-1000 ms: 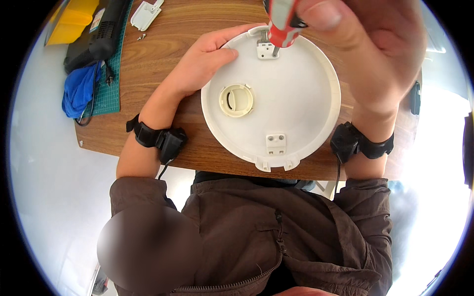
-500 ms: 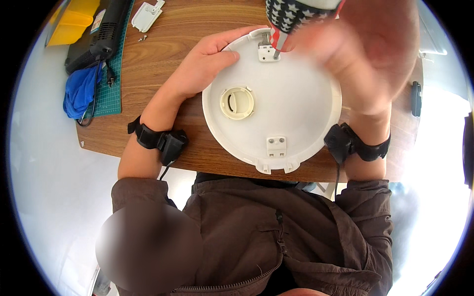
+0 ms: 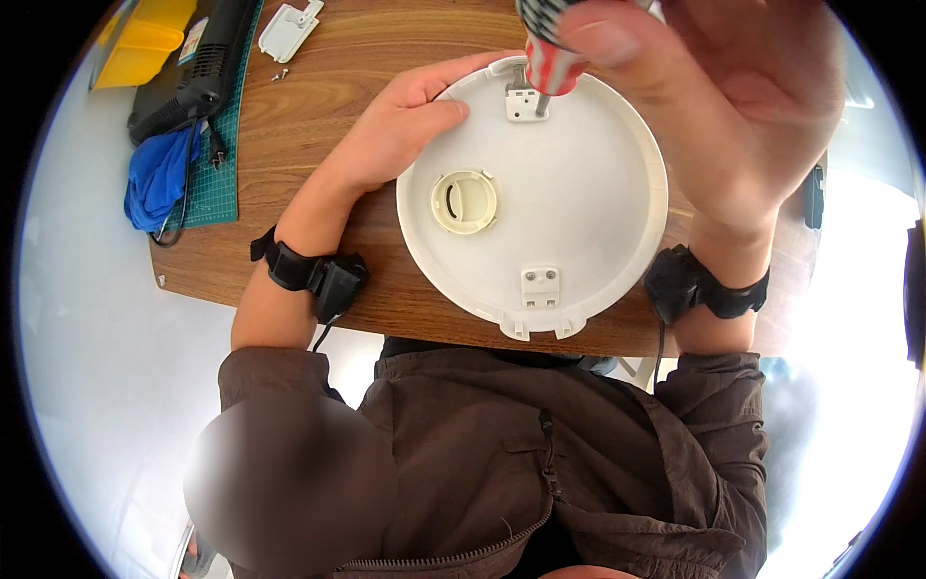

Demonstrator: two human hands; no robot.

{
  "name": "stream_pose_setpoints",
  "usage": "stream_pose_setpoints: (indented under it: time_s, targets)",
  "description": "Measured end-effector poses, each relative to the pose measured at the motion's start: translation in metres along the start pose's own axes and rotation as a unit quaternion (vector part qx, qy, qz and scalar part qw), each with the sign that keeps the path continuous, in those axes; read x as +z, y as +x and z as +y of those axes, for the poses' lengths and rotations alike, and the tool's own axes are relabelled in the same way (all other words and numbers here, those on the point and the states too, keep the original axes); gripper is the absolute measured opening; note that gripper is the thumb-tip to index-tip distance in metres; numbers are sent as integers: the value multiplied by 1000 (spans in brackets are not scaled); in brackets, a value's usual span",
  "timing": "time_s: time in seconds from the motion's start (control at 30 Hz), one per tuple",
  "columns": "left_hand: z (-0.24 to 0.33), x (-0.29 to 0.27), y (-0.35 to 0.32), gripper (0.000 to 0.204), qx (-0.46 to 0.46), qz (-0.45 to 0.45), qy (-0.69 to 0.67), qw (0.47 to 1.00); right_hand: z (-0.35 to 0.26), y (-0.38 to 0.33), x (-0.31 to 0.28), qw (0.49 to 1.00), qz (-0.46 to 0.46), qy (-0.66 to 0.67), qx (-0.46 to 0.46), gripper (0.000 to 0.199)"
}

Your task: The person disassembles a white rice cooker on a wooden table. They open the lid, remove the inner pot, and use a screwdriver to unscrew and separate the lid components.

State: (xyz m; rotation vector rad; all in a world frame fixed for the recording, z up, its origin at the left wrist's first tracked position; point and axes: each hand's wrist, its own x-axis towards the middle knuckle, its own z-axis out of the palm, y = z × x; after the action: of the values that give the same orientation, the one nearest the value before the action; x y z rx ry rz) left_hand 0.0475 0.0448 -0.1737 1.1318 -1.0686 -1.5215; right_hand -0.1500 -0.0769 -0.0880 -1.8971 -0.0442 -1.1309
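Brown wooden table (image 3: 313,101) under round white cover (image 3: 571,198), pale floor (image 3: 198,352) below

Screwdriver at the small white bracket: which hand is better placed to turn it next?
Probably the right hand: it grips the screwdriver, whose shaft reaches the bracket. The left hand holds the rim of the round white part.

Your dark brown jacket (image 3: 463,425) has a left sleeve (image 3: 275,370) and right sleeve (image 3: 716,386) ending around the elbows, a toothed zip (image 3: 444,558) at its near edge and a dark zip pull (image 3: 548,452). Your left strap (image 3: 285,268) and right strap (image 3: 738,297) are black, each with a black box and thin dark cable.
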Motion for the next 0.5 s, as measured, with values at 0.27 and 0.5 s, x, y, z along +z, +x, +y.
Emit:
stream_pose_setpoints:
  time_s: [0.27, 0.5]
  targets:
    - [4, 8, -5, 63, 44, 16, 35, 998, 0, -2, 2, 1000, 3, 2, 2, 45]
    - [-8, -2, 3, 62, 15, -6, -11, 1000, 0, -1, 3, 1000, 7, 6, -2, 45]
